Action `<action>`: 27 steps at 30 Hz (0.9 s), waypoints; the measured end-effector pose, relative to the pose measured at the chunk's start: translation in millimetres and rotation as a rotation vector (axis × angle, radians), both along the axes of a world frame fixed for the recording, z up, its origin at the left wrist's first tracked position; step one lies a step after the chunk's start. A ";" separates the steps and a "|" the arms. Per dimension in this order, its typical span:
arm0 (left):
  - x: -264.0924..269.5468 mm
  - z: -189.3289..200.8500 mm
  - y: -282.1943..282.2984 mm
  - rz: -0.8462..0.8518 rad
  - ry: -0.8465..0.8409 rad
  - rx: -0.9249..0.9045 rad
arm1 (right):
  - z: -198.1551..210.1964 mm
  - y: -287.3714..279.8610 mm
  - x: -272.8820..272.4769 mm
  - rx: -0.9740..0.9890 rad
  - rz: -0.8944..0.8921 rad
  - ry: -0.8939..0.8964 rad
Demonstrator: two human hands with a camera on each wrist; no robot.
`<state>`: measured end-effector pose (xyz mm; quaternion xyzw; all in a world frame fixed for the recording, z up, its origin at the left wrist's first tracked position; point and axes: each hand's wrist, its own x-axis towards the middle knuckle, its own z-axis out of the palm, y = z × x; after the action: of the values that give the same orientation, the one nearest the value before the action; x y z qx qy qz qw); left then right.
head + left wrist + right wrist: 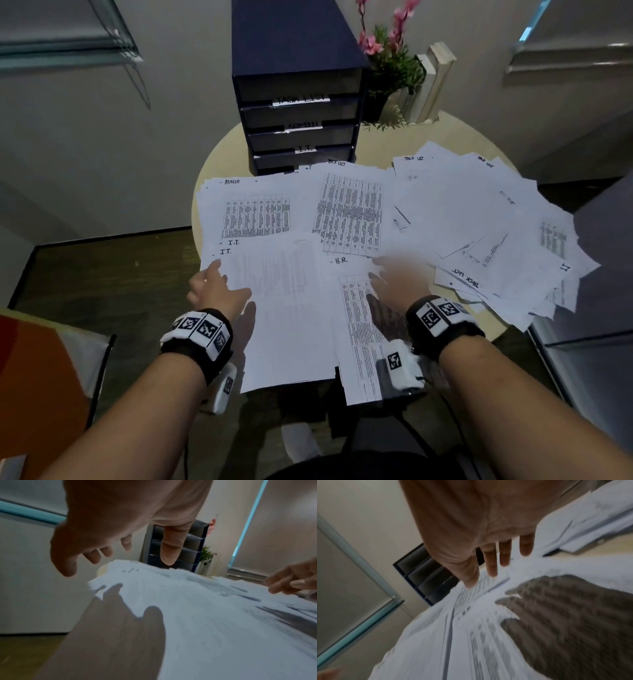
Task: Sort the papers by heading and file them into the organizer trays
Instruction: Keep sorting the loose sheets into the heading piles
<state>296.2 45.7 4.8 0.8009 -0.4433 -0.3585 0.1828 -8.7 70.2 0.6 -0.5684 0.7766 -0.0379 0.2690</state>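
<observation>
White printed papers cover the round table [373, 140]. Nearest me lie an I.T. sheet [284, 308] and an H.R. sheet [356, 329]. Behind them are an ADMIN sheet [255, 212] and a TASK LIST sheet [349, 212]. A loose pile [479, 222] fans out to the right. The dark blue organizer [301, 113] stands at the back, with trays labelled TASK LIST, ADMIN and I.T. My left hand [229, 279] hovers open over the I.T. sheet's left edge, fingers [92, 557] spread. My right hand [383, 274], blurred, is open above the H.R. sheet, fingers [491, 563] straight. Neither hand holds anything.
A potted plant with pink flowers [387, 61] and upright books [431, 82] stand right of the organizer. Several sheets overhang the table's near and right edges. An orange object [34, 377] sits low on the left, and grey furniture [603, 260] is close on the right.
</observation>
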 end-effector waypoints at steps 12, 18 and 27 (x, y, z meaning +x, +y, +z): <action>-164.0 38.7 -57.8 -0.547 -0.034 -0.086 | 51.1 -0.2 -177.1 0.079 -0.239 -0.089; -260.1 13.7 -86.7 -0.665 -0.013 -0.054 | 27.3 -23.9 -263.7 0.101 -0.215 -0.032; -366.8 -31.1 -142.1 -0.743 -0.257 -0.003 | -27.8 -74.4 -330.0 0.041 -0.038 0.016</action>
<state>-70.5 -96.3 -26.3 0.6241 -0.7227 -0.2966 -0.0152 -338.7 -4.2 -27.1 -0.5484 0.7899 -0.0224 0.2735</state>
